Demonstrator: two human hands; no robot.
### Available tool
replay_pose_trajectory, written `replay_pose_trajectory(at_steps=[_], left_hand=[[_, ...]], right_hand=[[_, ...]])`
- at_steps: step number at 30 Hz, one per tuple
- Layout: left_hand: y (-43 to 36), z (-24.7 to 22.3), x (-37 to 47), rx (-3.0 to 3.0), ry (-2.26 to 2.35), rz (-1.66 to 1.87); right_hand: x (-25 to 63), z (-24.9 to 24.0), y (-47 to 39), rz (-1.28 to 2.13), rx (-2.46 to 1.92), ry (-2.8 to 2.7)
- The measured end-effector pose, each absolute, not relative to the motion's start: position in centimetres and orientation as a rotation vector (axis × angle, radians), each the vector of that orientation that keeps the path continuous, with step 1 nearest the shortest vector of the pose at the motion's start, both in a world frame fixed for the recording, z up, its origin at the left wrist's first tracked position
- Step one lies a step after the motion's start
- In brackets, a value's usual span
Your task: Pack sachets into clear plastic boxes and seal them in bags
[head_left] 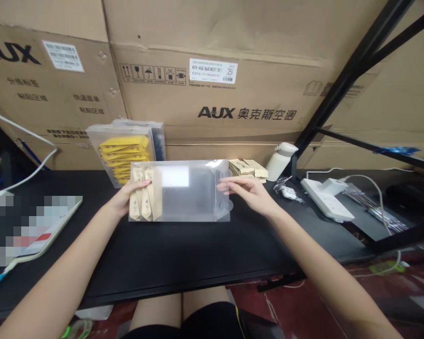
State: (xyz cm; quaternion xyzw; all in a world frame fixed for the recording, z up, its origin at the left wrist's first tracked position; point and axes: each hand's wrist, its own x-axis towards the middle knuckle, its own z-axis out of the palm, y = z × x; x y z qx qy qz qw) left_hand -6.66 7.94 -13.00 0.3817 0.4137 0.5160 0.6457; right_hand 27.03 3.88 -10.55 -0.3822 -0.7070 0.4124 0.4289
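Observation:
A clear plastic box (183,195) lies flat on the black table (183,256) in front of me. Three tan sachets (144,200) stand inside its left end. My left hand (125,197) holds that left end, fingers against the sachets. At the box's right end my right hand (249,190) pinches the open flap. A small pile of loose tan sachets (247,168) lies just behind my right hand.
Another clear box with yellow sachets (127,153) stands behind, against large cardboard cartons (215,94). A white bottle (281,161), keys (286,190) and a white power strip (327,198) lie to the right. A black shelf frame (353,80) rises on the right. A tablet (31,226) lies at left.

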Motion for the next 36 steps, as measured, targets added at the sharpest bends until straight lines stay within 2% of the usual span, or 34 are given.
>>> replay_pose_trajectory(at_steps=[4, 7, 9, 14, 18, 28, 36], left_hand=[[7.6, -13.1, -5.9, 0.909, 0.954, 1.103], [6.9, -13.5, -4.8, 0.933, 0.940, 1.066], [6.1, -13.8, -3.8, 0.981, 0.913, 1.031], [4.3, -14.3, -1.6, 1.095, 0.827, 0.974], [3.9, -14.6, -0.9, 1.168, 0.852, 1.015], [3.8, -14.6, -0.8, 1.194, 0.863, 1.028], [4.9, -14.8, -1.6, 1.234, 0.775, 1.020]], right_hand=[[26.5, -11.1, 3.4, 1.330, -0.777, -1.857], [24.6, -11.2, 2.8, 1.597, -0.797, -1.864], [22.3, -11.4, 2.3, 1.662, -0.856, -1.872], [17.1, -13.1, 2.3, 1.228, -0.814, -1.896], [15.7, -13.7, 3.1, 1.203, -0.779, -1.842], [15.0, -13.3, 3.0, 1.192, -1.016, -1.907], [18.2, -11.9, 3.5, 1.080, -1.050, -2.062]])
